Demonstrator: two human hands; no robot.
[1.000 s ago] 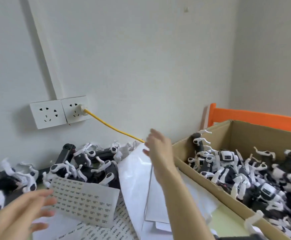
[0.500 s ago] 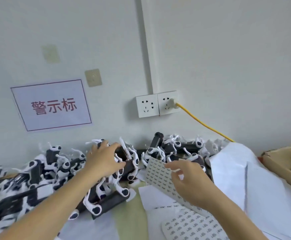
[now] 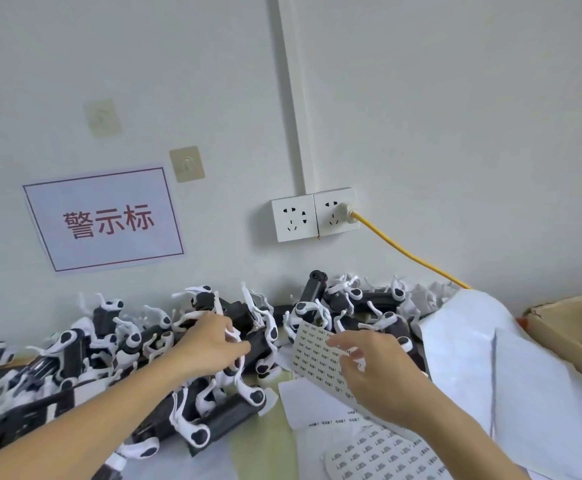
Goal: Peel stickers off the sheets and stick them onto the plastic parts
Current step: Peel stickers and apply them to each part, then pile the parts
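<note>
A heap of black-and-white plastic parts (image 3: 116, 344) lies along the wall. My left hand (image 3: 210, 344) reaches into the heap, its fingers curled round one plastic part (image 3: 258, 341). A sticker sheet (image 3: 312, 355) with rows of small printed labels leans up against the parts at the centre. My right hand (image 3: 376, 375) lies over this sheet, with forefinger and thumb pinching at its labelled face. A second sticker sheet (image 3: 379, 455) lies flat on the table below my right wrist.
White backing papers (image 3: 490, 358) pile up at the right, against a cardboard box (image 3: 566, 327). On the wall are a double socket (image 3: 314, 216) with a yellow cable (image 3: 404, 251) and a printed sign (image 3: 106, 220).
The view swung left, away from the box. My right hand came from the box edge onto the sticker sheet. My left hand moved up into the parts heap and curled round one part.
</note>
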